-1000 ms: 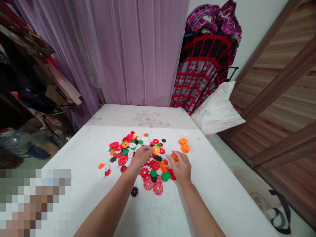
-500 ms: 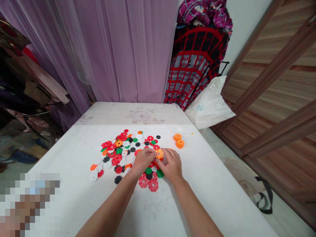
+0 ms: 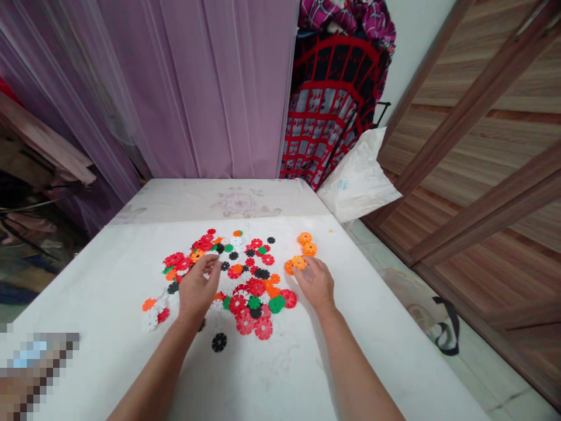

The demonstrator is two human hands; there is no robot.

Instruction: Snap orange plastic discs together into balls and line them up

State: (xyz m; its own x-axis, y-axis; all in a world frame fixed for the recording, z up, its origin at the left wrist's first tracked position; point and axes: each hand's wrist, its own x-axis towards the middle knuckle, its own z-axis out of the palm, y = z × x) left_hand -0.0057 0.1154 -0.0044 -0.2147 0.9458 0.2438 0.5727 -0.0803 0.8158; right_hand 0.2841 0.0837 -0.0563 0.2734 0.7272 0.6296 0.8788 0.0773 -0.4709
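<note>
My right hand (image 3: 318, 282) pinches a notched orange plastic disc (image 3: 299, 262), a snowflake-shaped building piece. Another orange disc (image 3: 289, 267) sits right against it on the left; whether the two are joined I cannot tell. Just beyond lies a pair of orange discs (image 3: 309, 249) in contact with each other. Over the left side of the loose pile hovers my left hand (image 3: 197, 287), thumb and forefinger slightly apart beside white and orange pieces (image 3: 197, 255). Red discs (image 3: 263, 328), green discs (image 3: 277, 304) and a lone black disc (image 3: 219, 342) are spread between and in front of the hands.
A white cloth with a floral print (image 3: 239, 202) covers the table. Past its right edge stand a white plastic bag (image 3: 357, 181) and a wooden wardrobe (image 3: 473, 152). A purple curtain (image 3: 219, 88) hangs behind. Clothes (image 3: 39, 134) hang at the left.
My hands have parted: the left went left over the pile, while the right shifted right with the orange disc. The black disc in front has moved nearer. The view has turned slightly right.
</note>
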